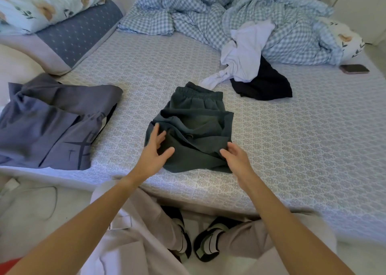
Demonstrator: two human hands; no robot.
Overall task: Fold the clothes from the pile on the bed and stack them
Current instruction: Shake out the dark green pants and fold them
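The dark green shorts (194,126) were laid mid-bed (292,141), folded; the left hand (155,149) was spread flat on their left edge, the right hand (235,157) held relaxed, fingertips touching the hem.

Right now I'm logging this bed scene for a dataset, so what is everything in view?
dark green shorts: one, partly folded, middle of the bed near the front edge
grey garment: one, folded, left on the bed
white garment: one, crumpled, back right, lying over the black one
black garment: one, unfolded, under the white one
checked duvet: one, blue and white, bunched at the back
pillows: two, floral on grey-blue, back left
phone: one, dark, far right on the bed
bed sheet: one, pale patterned
shoes: two, dark, on the floor
left hand: fingers straight on the shorts
right hand: at the shorts' near right edge
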